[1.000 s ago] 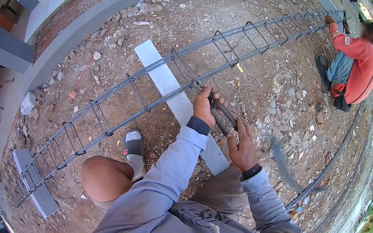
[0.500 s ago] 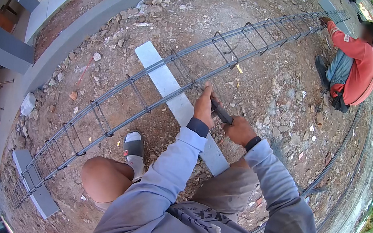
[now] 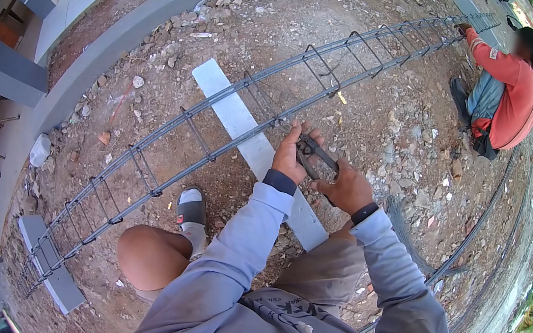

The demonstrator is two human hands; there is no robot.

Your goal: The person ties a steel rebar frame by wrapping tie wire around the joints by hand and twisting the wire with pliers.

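My right hand point(image 3: 348, 188) grips a pair of pincers point(image 3: 324, 155), whose handles are spread and whose head points toward my left hand point(image 3: 291, 160). The left fingers are curled by the tool's jaws, and thin wire point(image 3: 279, 124) shows at their tips; their exact hold is partly hidden. Just beyond them runs a long rebar cage point(image 3: 214, 154) of straight bars and square stirrups. Under the cage lies a pale flat board point(image 3: 258, 155), its near end by my right knee.
A co-worker in a red top point(image 3: 515, 92) crouches at the cage's far end, one hand on it. A grey block point(image 3: 52, 262) supports the near-left end. Rubble, a low curved wall point(image 3: 132, 32) and loose bars point(image 3: 487, 218) surround the work area.
The pincers' handles have spread apart and the tool has turned in my right hand. My left fingers have opened out somewhat around its head. The cage and co-worker stay nearly still.
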